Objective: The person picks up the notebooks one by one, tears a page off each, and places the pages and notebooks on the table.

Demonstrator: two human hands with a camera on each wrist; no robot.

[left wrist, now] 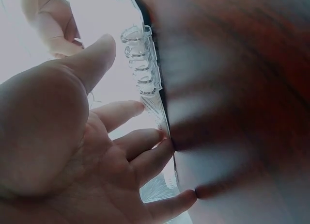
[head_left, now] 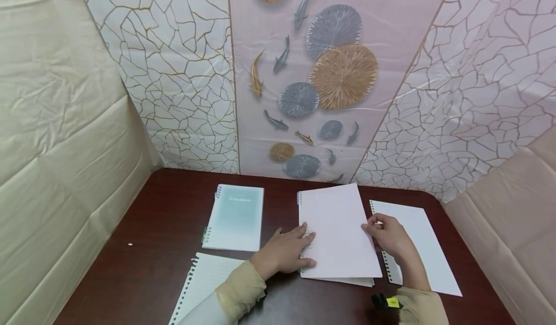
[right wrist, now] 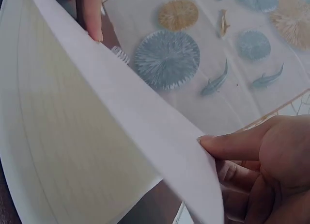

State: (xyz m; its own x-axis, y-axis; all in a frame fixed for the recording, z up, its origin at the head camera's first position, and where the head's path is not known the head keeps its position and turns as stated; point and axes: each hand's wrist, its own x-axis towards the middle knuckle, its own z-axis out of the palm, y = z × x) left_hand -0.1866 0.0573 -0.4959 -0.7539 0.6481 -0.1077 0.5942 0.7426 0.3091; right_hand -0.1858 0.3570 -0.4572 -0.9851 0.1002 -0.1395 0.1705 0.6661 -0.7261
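A ring-bound notebook (head_left: 336, 238) lies in front of me, its white top page (right wrist: 145, 117) lifted along the right side. Lined paper shows beneath that page in the right wrist view. With fingers spread, my left hand (head_left: 286, 250) rests on the notebook's left edge, close to the clear binding rings (left wrist: 141, 64). The page's right edge is pinched between thumb and fingers of my right hand (head_left: 388, 233).
A teal-and-white notebook (head_left: 239, 219) lies to the left. Nearer me is a loose lined sheet (head_left: 208, 276) with punched holes. Another loose punched sheet (head_left: 427, 247) lies at right, and a black item with a yellow label (head_left: 392, 302) sits by the right sleeve.
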